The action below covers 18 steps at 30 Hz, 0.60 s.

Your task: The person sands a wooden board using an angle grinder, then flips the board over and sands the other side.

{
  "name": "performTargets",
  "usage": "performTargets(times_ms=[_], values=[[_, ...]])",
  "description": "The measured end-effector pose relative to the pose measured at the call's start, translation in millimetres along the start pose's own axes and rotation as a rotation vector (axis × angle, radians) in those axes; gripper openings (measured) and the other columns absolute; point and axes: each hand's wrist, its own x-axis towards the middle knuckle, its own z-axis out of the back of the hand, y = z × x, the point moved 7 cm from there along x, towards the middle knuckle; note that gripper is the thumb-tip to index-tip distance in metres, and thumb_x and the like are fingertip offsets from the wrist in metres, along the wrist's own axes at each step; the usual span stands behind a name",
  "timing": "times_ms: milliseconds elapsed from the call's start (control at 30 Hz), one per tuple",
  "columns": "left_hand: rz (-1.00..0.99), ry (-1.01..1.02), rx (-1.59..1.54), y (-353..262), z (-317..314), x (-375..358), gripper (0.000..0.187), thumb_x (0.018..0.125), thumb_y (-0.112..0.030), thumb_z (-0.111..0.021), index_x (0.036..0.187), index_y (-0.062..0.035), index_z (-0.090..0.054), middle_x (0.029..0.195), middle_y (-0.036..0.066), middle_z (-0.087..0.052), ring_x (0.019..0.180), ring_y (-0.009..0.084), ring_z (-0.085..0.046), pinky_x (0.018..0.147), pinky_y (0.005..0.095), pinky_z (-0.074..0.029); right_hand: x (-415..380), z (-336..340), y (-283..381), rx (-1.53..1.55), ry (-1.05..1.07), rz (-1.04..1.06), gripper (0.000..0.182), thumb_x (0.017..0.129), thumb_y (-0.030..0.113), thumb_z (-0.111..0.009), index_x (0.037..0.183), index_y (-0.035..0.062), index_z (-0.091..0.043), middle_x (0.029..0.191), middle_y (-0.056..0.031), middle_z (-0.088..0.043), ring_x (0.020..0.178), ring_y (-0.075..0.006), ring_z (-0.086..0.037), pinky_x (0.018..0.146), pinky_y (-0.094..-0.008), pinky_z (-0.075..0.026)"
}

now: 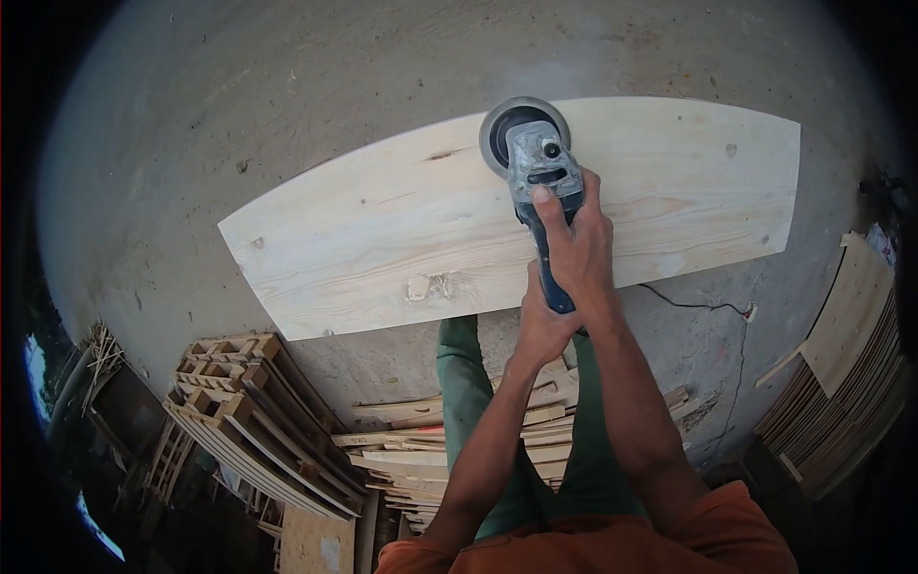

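A pale wooden panel [382, 230] with a curved far edge lies in front of me. An angle grinder [547, 177] with a round grey disc [495, 143] rests over the panel's far edge, near its middle. My right hand [577, 234] is wrapped round the grinder's body, thumb on top, just behind the metal head. Behind it, my left hand [545, 320] grips the rear of the dark blue handle. Faint dust hangs beyond the disc. Knots and a rough patch [432, 286] mark the wood.
Wooden pallets [258, 411] are stacked at the lower left. Loose boards [411, 450] lie around my legs. More panels [846, 354] are stacked at the right. A black cord [703, 305] runs over the concrete floor [316, 86] to a connector [751, 312].
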Motion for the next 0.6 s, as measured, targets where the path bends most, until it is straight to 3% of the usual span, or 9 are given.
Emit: performTargets(times_ms=[200,333,400,500,600], values=[[-0.004,-0.036,0.004,-1.1,-20.2,0.8,0.076,0.076,-0.022,-0.086,0.133,-0.0015,-0.040,0.116,0.014,-0.063,0.103,0.0180,-0.061,0.089,0.0337,-0.051,4.5,17.5,-1.3,0.079,0.024,-0.010,0.083,0.094,0.067,-0.056,0.134,-0.0036,-0.042,0.089,-0.0296,-0.069,0.084,-0.0464,-0.071,0.075,-0.0493,-0.056],[-0.069,-0.126,-0.155,-0.3,17.3,-3.8,0.073,0.077,-0.021,-0.086,0.132,-0.0019,-0.042,0.113,0.009,-0.061,0.101,0.0168,-0.060,0.086,0.0312,-0.051,-2.1,-31.0,15.5,-0.030,0.132,0.072,0.085,0.093,0.069,-0.056,0.135,-0.0032,-0.041,0.084,-0.0326,-0.067,0.080,-0.0493,-0.070,0.073,-0.0528,-0.056],[-0.082,-0.079,-0.120,-2.2,29.5,1.7,0.073,0.076,-0.021,-0.086,0.131,-0.0017,-0.042,0.112,0.009,-0.061,0.100,0.0163,-0.060,0.086,0.0311,-0.051,-3.0,-38.4,21.5,-0.034,0.129,0.082,0.085,0.093,0.069,-0.056,0.135,-0.0030,-0.041,0.084,-0.0327,-0.067,0.080,-0.0498,-0.070,0.073,-0.0537,-0.056],[-0.018,-0.049,-0.140,4.9,19.6,-0.2,0.072,0.075,-0.020,-0.086,0.129,-0.0016,-0.042,0.108,0.011,-0.064,0.098,0.0167,-0.062,0.086,0.0322,-0.052,-2.1,-24.1,12.7,0.048,0.069,0.022,0.083,0.092,0.068,-0.057,0.134,-0.0029,-0.043,0.087,-0.0324,-0.068,0.083,-0.0485,-0.071,0.075,-0.0515,-0.056],[0.033,0.030,-0.014,1.6,-6.9,-0.5,0.080,0.076,-0.019,-0.085,0.139,-0.0010,-0.038,0.120,0.011,-0.061,0.108,0.0175,-0.059,0.091,0.0325,-0.050,-2.3,8.5,-2.0,0.007,-0.020,0.013,0.079,0.093,0.065,-0.059,0.132,-0.0031,-0.046,0.092,-0.0294,-0.069,0.086,-0.0434,-0.072,0.077,-0.0466,-0.056]])
